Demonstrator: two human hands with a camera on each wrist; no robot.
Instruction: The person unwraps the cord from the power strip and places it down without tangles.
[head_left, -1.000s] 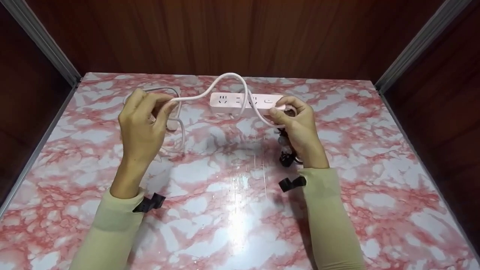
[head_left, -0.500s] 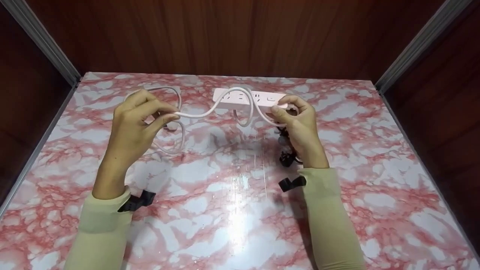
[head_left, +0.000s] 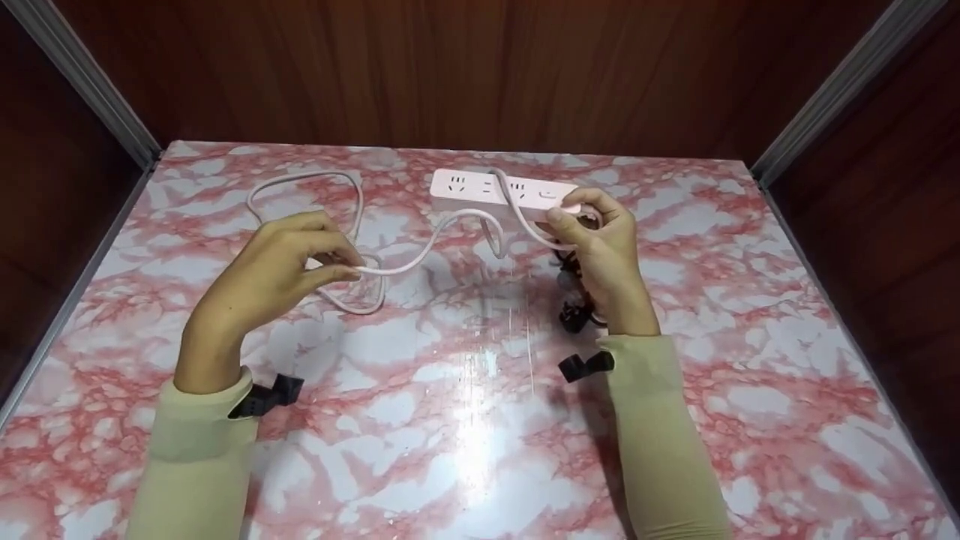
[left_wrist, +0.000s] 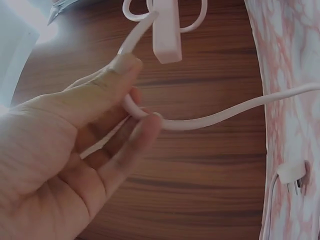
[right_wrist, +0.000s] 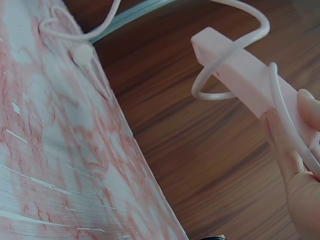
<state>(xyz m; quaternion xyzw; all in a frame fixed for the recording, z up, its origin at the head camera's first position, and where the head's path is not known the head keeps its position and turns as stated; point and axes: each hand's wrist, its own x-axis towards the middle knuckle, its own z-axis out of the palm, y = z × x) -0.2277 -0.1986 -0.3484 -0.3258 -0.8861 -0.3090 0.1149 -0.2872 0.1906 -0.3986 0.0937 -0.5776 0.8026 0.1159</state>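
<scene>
My right hand grips a pale pink power strip by its switch end, thumb in front. The strip is raised off the table, sockets facing up in the head view. Its pale cord runs from that end and winds once round the strip's middle. My left hand pinches the cord between thumb and fingertips, left of the strip and lower. In the left wrist view the cord passes through the fingers and on toward the table. At the cord's far end a white plug lies on the table.
A slack loop of the cord lies on the marbled red-and-white table behind my left hand. Partly hidden below my right hand is a black plug with dark cable. Brown wood panels stand at the back and sides.
My left hand has come down toward me with the pinched cord, and the arch of cord has dropped in front of the strip. The right hand and strip have shifted slightly.
</scene>
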